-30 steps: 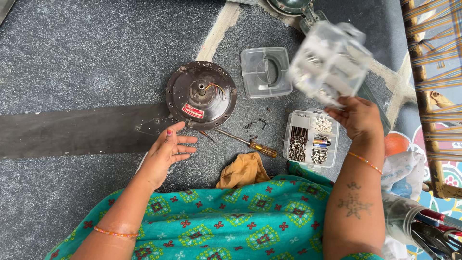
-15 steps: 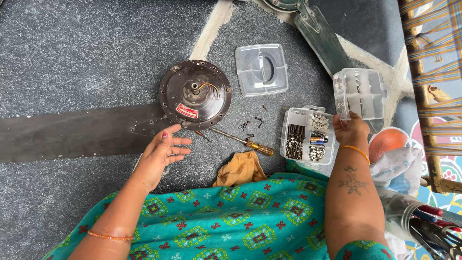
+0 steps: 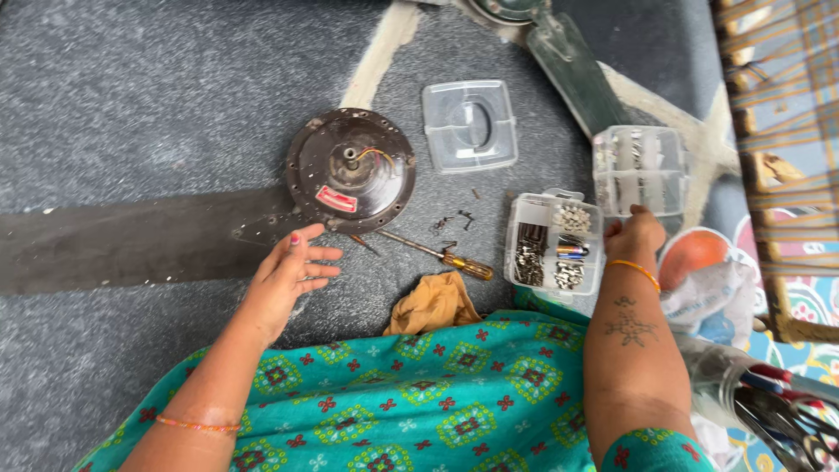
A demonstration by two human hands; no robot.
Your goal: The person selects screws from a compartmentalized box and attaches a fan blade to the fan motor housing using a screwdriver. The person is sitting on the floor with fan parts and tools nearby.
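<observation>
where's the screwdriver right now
In the head view the screwdriver lies on the grey floor at centre, between the round fan motor housing and the open parts box, just above the orange cloth.

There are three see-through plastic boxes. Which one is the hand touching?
The right hand touches the farthest-right box. The box full of screws sits beside it; the empty lid lies apart.

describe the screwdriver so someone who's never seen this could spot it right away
Start at the round dark fan motor housing on the grey floor. Just below and to its right lies the screwdriver, pointing from the housing toward the clear compartment box. Its amber-yellow handle and thin metal shaft set it apart from the tan cloth below.
</observation>
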